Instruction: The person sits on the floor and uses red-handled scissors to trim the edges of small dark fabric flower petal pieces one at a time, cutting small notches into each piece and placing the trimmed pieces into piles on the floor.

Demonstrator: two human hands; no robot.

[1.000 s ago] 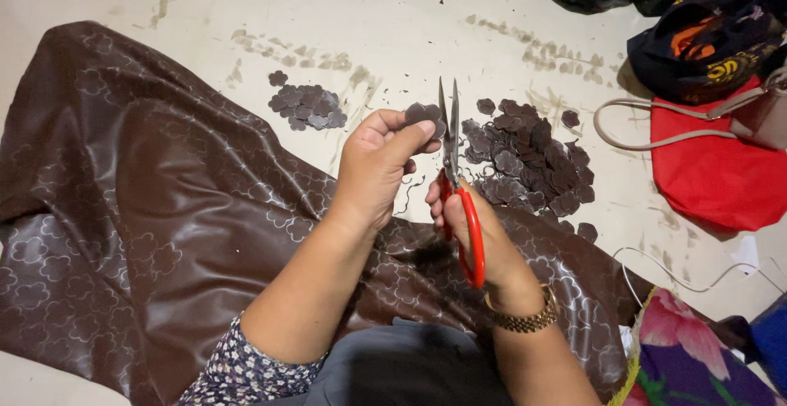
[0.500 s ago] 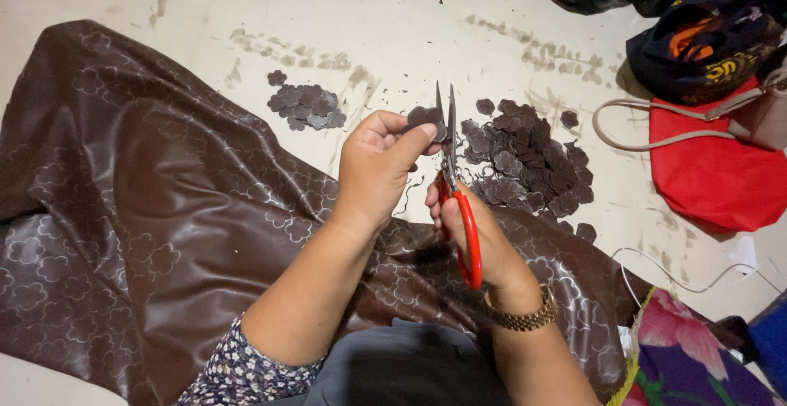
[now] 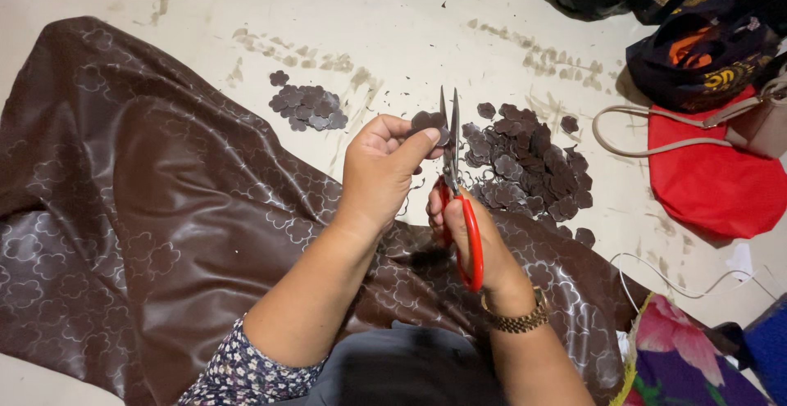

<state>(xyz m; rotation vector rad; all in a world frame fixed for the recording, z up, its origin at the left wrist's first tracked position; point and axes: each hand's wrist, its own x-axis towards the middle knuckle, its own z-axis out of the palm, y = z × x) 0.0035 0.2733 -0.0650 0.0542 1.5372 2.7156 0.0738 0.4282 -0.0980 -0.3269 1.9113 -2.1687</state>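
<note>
My left hand (image 3: 381, 168) pinches a small brown flower-shaped fabric piece (image 3: 426, 121) between thumb and fingers. My right hand (image 3: 469, 234) grips red-handled scissors (image 3: 453, 168), whose blades point up and touch the piece's right edge. Under both forearms lies a large brown sheet of shiny fabric (image 3: 147, 209) printed with flower outlines. A big pile of cut brown pieces (image 3: 529, 164) sits just right of the scissors. A smaller pile (image 3: 305, 107) lies to the upper left of my left hand.
A red bag (image 3: 705, 181) with a beige strap lies at the right, dark bags (image 3: 697, 45) behind it. A flowered cloth (image 3: 680, 357) is at the lower right, with a thin white cord (image 3: 656, 275) on the pale floor.
The hands and scissors have stayed almost in place; the scissor blades have closed slightly against the small piece.
</note>
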